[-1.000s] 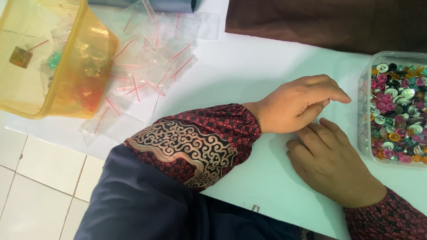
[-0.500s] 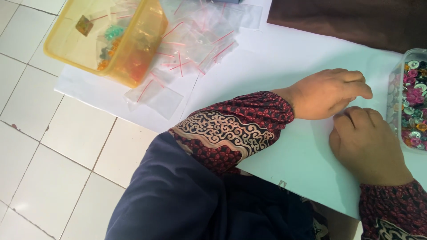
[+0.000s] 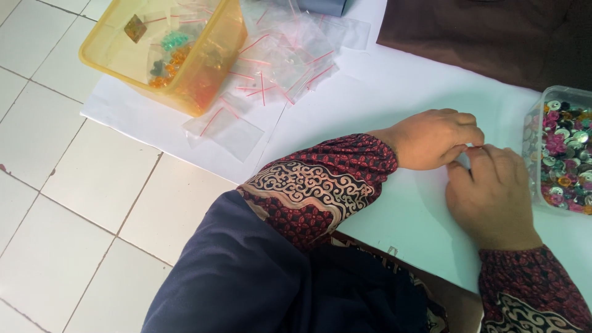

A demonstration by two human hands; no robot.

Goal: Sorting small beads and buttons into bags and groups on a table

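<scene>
Pinching noted: left hand (image 3: 431, 139) & right hand (image 3: 493, 194), fingertips closed together on small clear zip bag (image 3: 473, 148), barely visible, over white worktop (image 3: 394, 92), beside button tub (image 3: 564, 157). Step judged: sealing; a firm press along the strip is called for.

Whatever the left hand (image 3: 435, 139) and right hand (image 3: 493, 194) pinch is hidden between their fingertips, and the clear button tub (image 3: 536, 120) runs off the right edge.

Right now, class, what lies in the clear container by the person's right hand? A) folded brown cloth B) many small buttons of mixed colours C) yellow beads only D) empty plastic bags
B: the clear container beside the right hand is filled with small round buttons in pink, green, white and other colours.
</scene>
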